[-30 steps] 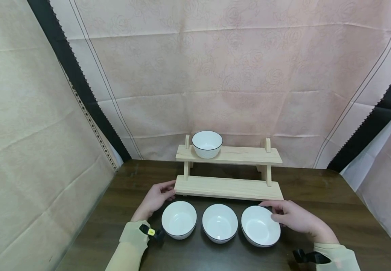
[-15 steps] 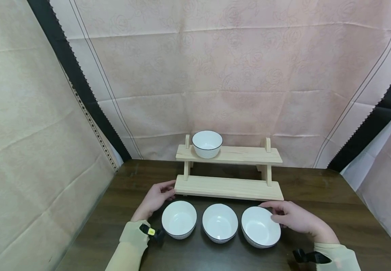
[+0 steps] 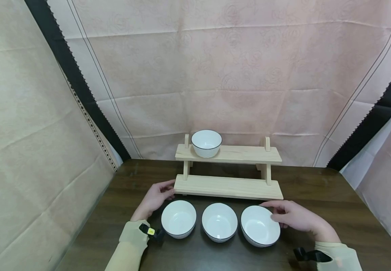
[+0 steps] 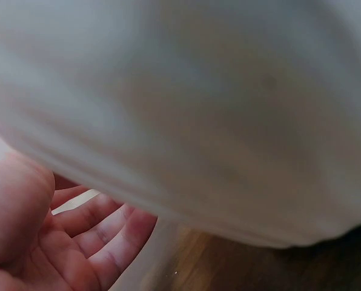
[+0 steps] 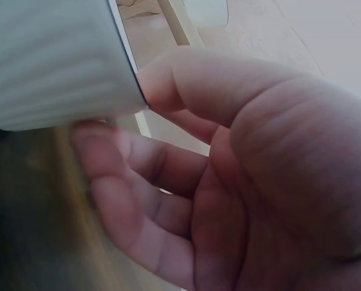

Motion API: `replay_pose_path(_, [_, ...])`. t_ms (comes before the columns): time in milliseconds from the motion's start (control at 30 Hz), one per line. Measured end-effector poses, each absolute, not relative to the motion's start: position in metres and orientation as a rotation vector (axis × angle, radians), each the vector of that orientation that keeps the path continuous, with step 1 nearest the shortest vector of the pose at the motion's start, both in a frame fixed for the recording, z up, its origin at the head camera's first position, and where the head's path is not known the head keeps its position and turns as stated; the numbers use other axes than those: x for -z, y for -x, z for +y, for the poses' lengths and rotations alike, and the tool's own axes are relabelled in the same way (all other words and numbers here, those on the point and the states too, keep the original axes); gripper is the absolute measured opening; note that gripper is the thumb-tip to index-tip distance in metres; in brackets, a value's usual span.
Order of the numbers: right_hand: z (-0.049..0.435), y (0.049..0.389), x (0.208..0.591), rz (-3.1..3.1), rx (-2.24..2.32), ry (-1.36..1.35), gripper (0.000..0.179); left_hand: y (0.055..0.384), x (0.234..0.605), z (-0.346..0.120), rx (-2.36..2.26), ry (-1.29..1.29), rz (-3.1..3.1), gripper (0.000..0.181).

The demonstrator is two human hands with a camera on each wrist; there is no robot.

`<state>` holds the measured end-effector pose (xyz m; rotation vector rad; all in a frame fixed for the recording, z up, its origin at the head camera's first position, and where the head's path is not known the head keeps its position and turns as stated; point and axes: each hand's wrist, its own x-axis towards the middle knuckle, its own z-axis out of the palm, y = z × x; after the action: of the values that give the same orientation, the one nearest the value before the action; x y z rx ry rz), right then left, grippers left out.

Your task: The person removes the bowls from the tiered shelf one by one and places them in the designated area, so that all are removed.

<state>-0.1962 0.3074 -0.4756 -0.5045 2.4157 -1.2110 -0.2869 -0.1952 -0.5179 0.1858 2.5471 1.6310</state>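
Note:
Three white bowls with dark rims, a left bowl (image 3: 178, 219), a middle bowl (image 3: 219, 222) and a right bowl (image 3: 260, 226), stand in a row before a two-tier wooden shelf (image 3: 229, 187). My left hand (image 3: 154, 199) holds the left end of the lower board with thumb and fingers; the left bowl's blurred side covers the fingertips in the left wrist view. My right hand (image 3: 295, 216) pinches the right bowl, its thumb (image 5: 186, 82) at the rim and its fingers (image 5: 117, 206) curled below against the side. A fourth bowl (image 3: 206, 144) sits at the left of the upper board.
The dark brown wooden table (image 3: 317, 188) carries everything. Behind it hangs a pale patterned cloth (image 3: 232, 75), with another cloth (image 3: 39, 131) along the left side. Upright pegs rise at both ends of the upper board.
Both hands, the shelf and the bowls keep their places; the head view has shifted only very slightly.

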Motion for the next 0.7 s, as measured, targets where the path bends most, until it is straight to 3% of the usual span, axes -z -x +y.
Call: replay_pose_path(700, [0.299, 0.198, 0.459, 2.655, 1.159, 0.179, 0.044, 0.285, 0.519, -0.195, -1.636, -0.188, 2.556, 0.044])
